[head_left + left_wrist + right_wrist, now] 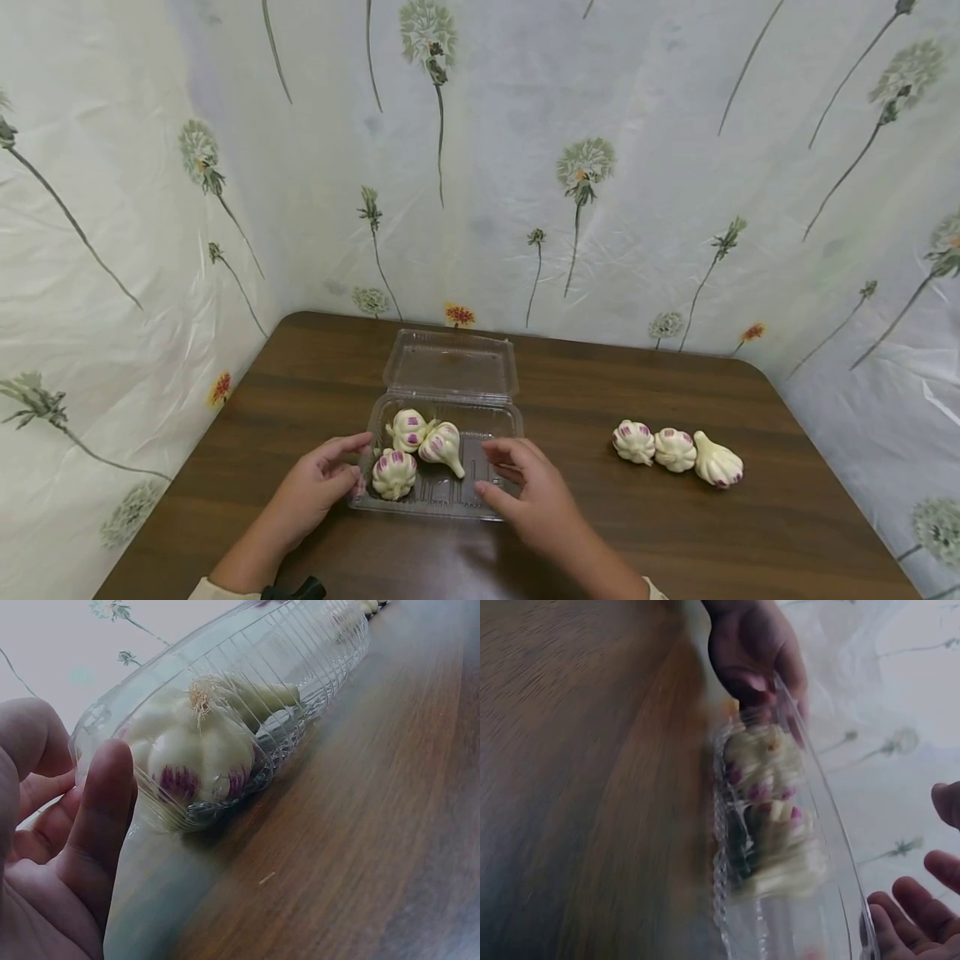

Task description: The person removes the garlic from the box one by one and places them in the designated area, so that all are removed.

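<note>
And there's the left hand, thumb and fingers pinching the edge of the clear tray at nine o'clock, while the right hand hangs at the three o'clock end, fingers loosely bent, gripping nothing! The tray sits open on the brown table with three garlic bulbs aboard: the upper bulb at eleven o'clock, the lower bulb at eight, the long-necked bulb near the middle, neck pointing to five.

How to play this well? That thin plastic looks bendy, so a light, steady pinch on the left should do; the right fingers would do best taking any bulb by its round body, not its neck, and keeping knuckles off the rim.

Out at three o'clock, well apart from the tray, a short row: the left loose bulb, the middle loose bulb and the end loose bulb, neck aimed at eleven. At twelve, the lid is folded back, out of the way, a patterned sheet beyond. The likeliest snag is the tray's raised wall (the right wrist view is blurred, so no finer detail there).
</note>
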`<state>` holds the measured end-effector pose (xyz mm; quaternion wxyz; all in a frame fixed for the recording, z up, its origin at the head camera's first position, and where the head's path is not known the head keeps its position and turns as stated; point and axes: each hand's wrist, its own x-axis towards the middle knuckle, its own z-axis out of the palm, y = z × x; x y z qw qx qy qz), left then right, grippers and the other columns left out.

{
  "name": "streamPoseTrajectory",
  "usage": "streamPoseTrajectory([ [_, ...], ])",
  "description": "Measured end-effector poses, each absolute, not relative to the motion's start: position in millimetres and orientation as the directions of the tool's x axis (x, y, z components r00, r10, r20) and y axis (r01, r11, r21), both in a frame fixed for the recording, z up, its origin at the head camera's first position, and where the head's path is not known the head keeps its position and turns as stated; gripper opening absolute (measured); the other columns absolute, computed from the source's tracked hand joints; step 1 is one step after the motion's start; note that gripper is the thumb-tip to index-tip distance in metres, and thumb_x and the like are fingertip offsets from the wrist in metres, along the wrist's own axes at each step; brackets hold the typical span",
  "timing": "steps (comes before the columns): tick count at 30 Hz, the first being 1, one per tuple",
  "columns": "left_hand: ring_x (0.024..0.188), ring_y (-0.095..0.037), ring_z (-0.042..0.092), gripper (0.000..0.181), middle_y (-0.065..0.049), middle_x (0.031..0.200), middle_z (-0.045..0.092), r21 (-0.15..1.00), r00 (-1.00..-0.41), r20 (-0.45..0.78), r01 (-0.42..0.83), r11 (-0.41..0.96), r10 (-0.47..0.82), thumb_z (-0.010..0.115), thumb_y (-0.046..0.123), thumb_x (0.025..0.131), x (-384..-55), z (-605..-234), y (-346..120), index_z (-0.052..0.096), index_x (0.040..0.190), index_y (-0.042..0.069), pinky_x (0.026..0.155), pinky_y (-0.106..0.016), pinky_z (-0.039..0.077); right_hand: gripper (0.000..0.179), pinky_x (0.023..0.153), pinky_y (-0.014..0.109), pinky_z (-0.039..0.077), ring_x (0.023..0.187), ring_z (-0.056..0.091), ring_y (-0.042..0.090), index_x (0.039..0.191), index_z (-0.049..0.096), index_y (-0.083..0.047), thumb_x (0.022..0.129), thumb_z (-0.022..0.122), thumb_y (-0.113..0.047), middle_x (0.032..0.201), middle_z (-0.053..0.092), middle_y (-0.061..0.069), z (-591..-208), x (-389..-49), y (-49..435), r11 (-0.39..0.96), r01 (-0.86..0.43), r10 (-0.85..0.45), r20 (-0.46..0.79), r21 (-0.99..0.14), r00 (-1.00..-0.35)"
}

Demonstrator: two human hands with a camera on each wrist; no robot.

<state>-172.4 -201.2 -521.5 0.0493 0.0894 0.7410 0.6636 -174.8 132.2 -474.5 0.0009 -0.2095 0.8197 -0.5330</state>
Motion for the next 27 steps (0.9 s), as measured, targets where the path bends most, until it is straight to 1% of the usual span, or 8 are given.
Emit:
streamPoseTrajectory([
  [3,0.079,-0.011,0.066,0.048,-0.028,0.137,0.052,0.993,-0.979,0.048,0.069,0.100,0.198,0.059,-0.001,0.102,-172.0,-521.2,-201.8,0.052,0.149,-0.004,0.071,-0.025,0.059,0.045,0.108,0.038,0.053,0.124,0.063,0.032,0.132,0.065,-0.005,0.092,0.081,-0.017,0.133,0.062,0.012,-472.9,-175.6,126.8,0.343,-0.352,-0.348,0.231,-0.871,-0.909],
  [10,0.080,-0.011,0.066,0.049,-0.028,0.138,0.052,0.995,-0.980,0.037,0.055,0.089,0.195,0.059,-0.001,0.102,-171.6,-520.2,-201.5,0.051,0.150,-0.004,0.072,-0.025,0.059,0.043,0.106,0.038,0.055,0.121,0.064,0.030,0.130,0.066,-0.008,0.091,0.082,-0.017,0.130,0.063,0.010,-471.1,-177.3,115.4,0.339,-0.373,-0.361,0.247,-0.864,-0.899],
  [14,0.080,-0.011,0.066,0.049,-0.028,0.138,0.051,0.994,-0.980,0.036,0.055,0.091,0.198,0.059,-0.002,0.102,-171.4,-519.9,-201.5,0.051,0.150,-0.004,0.072,-0.025,0.059,0.045,0.105,0.037,0.056,0.121,0.063,0.033,0.131,0.066,-0.005,0.091,0.082,-0.018,0.128,0.063,0.012,-470.6,-177.4,109.5,0.329,-0.367,-0.377,0.235,-0.870,-0.896],
  [18,0.080,-0.011,0.066,0.049,-0.029,0.138,0.051,0.993,-0.978,0.048,0.068,0.093,0.201,0.058,-0.003,0.101,-171.8,-519.8,-201.8,0.050,0.150,-0.006,0.072,-0.025,0.059,0.046,0.107,0.038,0.055,0.123,0.062,0.036,0.132,0.065,-0.004,0.093,0.081,-0.022,0.129,0.062,0.013,-470.6,-177.6,104.0,0.320,-0.360,-0.397,0.221,-0.876,-0.891],
  [24,0.080,-0.011,0.066,0.049,-0.029,0.137,0.051,0.993,-0.977,0.045,0.066,0.095,0.206,0.058,-0.002,0.102,-172.0,-519.2,-201.9,0.050,0.150,-0.006,0.072,-0.025,0.059,0.046,0.107,0.040,0.054,0.124,0.062,0.030,0.133,0.063,-0.005,0.095,0.079,-0.025,0.132,0.061,0.014,-469.7,-177.8,97.3,0.351,-0.365,-0.424,0.202,-0.862,-0.883],
  [27,0.080,-0.011,0.066,0.049,-0.029,0.137,0.051,0.994,-0.978,0.043,0.063,0.093,0.204,0.058,-0.002,0.102,-172.2,-519.3,-201.7,0.050,0.150,-0.006,0.072,-0.025,0.059,0.048,0.107,0.040,0.055,0.123,0.061,0.027,0.135,0.062,-0.006,0.095,0.079,-0.026,0.132,0.061,0.012,-469.5,-178.9,94.2,0.375,-0.358,-0.434,0.180,-0.855,-0.883],
])
